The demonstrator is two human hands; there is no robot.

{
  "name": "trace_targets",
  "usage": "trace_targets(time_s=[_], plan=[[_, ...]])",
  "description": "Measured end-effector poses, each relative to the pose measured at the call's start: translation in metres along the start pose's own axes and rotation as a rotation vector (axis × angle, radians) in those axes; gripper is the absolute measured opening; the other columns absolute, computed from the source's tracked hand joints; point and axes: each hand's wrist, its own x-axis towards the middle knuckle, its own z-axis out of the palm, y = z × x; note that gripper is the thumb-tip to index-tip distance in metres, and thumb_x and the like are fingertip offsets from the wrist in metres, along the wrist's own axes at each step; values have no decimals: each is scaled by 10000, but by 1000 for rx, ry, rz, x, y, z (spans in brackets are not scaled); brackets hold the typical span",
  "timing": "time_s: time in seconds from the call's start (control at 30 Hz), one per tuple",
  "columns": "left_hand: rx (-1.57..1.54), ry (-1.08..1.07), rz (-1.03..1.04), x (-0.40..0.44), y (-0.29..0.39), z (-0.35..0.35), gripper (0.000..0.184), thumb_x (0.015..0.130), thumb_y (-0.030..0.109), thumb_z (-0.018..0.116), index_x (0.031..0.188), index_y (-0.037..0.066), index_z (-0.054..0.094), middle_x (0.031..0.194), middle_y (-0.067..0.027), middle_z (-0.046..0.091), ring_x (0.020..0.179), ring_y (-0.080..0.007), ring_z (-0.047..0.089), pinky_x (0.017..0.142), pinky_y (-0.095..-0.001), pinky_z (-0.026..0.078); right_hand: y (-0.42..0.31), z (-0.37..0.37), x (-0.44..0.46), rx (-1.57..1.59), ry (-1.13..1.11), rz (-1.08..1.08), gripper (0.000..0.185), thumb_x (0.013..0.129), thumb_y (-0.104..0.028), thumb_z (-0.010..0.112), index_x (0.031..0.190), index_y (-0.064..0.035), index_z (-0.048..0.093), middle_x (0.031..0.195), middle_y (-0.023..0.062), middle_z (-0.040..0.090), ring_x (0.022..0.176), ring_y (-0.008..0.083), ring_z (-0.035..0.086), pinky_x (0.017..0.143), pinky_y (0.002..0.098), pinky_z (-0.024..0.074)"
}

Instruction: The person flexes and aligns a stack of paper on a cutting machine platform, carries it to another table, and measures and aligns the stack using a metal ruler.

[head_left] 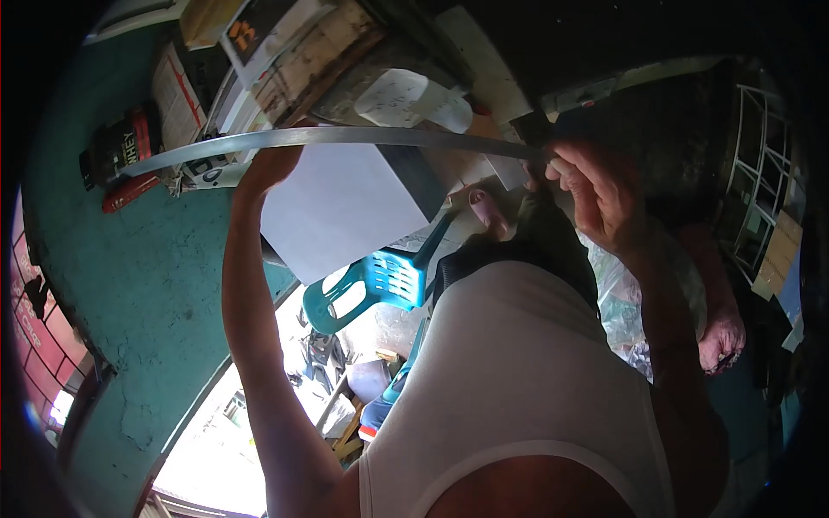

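A long, flat grey metal strip (345, 136) crosses in front of me, looking bowed from the left wall side to my right hand (602, 192). The fingers of that hand are curled closed at the strip's right end. My left hand (275, 166) is raised behind the strip, beside the upper left corner of a white box-like piece (341, 207) with a dark side. The strip hides this hand's fingers, so its grip cannot be made out.
Below the white piece stands a teal plastic chair (393, 278). A cluttered shelf with a pale plastic container (393, 97) lies ahead. A black tub (121, 147) is at the left by the green wall (147, 293). Clear plastic bags (617, 293) and a white wire rack (756, 164) are on the right.
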Motion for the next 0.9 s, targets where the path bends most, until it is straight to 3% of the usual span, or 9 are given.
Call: trace_targets(time_s=[0.07, 0.23, 0.27, 0.4, 0.47, 0.53, 0.77, 0.87, 0.9], plan=[[-56, -142, -152, 5, 15, -8, 313, 1036, 286, 471, 1187, 52, 613, 1131, -164, 656, 1018, -294, 608, 952, -396, 448, -5, 3, -1, 10, 28, -16, 251, 853, 113, 589, 1078, 2, 610, 781, 114, 639, 639, 216, 653, 568, 316, 522], [-223, 133, -169, -1, -8, 2, 466, 1025, 371, 473, 1295, 0, 560, 1235, -220, 623, 1188, -343, 566, 1040, -402, 386, -22, 22, -17, 120, 0, 161, 166, 930, 53, 520, 1069, 13, 602, 736, 81, 622, 582, 137, 603, 541, 268, 483], [-271, 169, -182, -6, -27, 4, 451, 1015, 362, 479, 1244, -10, 593, 1177, -248, 645, 1148, -403, 589, 1001, -430, 426, -29, 30, -24, 152, -57, 274, 149, 945, 25, 517, 1066, 11, 603, 731, 81, 619, 577, 136, 598, 541, 266, 481], [-4, 603, -219, -96, -9, 12, 276, 887, 155, 655, 1125, 17, 647, 1101, -228, 665, 1043, -429, 618, 884, -457, 493, -67, 81, -46, 335, -274, 482, 107, 986, -45, 474, 978, 7, 568, 712, 61, 600, 564, 128, 578, 532, 286, 482], [205, 750, -93, -147, 2, 31, 244, 805, 39, 682, 1045, 82, 683, 1055, -125, 687, 973, -348, 641, 858, -423, 508, -87, 116, -55, 402, -329, 549, 114, 993, -50, 466, 957, 4, 559, 709, 55, 594, 559, 119, 567, 529, 281, 483], [112, 705, -111, -183, 10, 52, 232, 776, -11, 641, 966, 110, 694, 1041, -68, 680, 953, -284, 633, 826, -402, 523, -103, 151, -62, 447, -373, 625, 127, 1000, -55, 457, 936, 1, 550, 705, 49, 587, 554, 110, 557, 526, 275, 484], [97, 704, -67, -221, -9, 107, 240, 742, -58, 609, 911, 94, 685, 1010, -39, 672, 925, -246, 643, 762, -380, 550, -119, 270, -90, 827, -148, 814, 116, 1004, -63, 463, 985, 12, 550, 773, 85, 640, 617, 152, 637, 553, 298, 576], [81, 753, -26, -225, -14, 114, 248, 744, -68, 611, 915, 95, 689, 1018, -37, 676, 914, -243, 650, 729, -375, 563, -121, 308, -95, 759, -89, 811, 125, 1008, -77, 473, 991, 16, 555, 779, 98, 653, 646, 171, 658, 565, 303, 579], [72, 767, -14, -226, -16, 116, 245, 743, -67, 611, 912, 92, 689, 1019, -34, 676, 911, -243, 650, 726, -375, 563, -120, 317, -98, 786, -95, 813, 164, 1014, -120, 493, 1011, 30, 561, 845, 120, 661, 690, 196, 657, 650, 325, 571]])
